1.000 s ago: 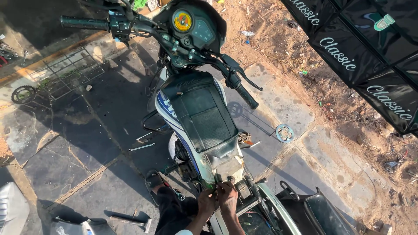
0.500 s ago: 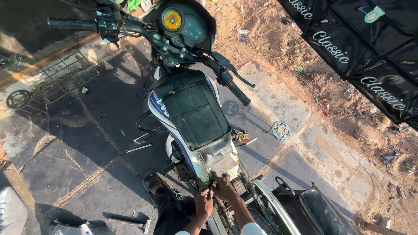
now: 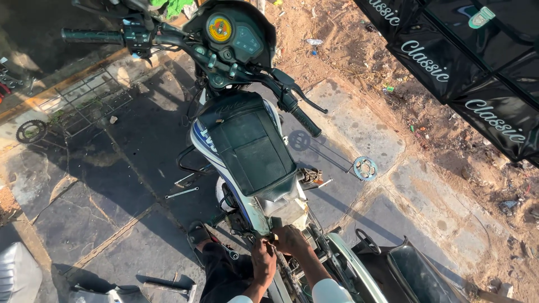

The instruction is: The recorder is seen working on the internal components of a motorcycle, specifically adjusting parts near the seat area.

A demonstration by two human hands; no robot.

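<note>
I see my left hand point(image 3: 263, 259) and my right hand point(image 3: 290, 238) side by side at the back end of the motorbike's tank point(image 3: 250, 147) — fingers curled there, but I cannot tell what they clamp — with a spanner point(image 3: 182, 193) lying on the ground nearby.

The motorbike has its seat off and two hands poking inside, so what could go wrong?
The left hand and right hand work close together at the frame behind the tank; fingers might get pinched. The spanner and sprocket lying on the paving could trip a foot.
</note>
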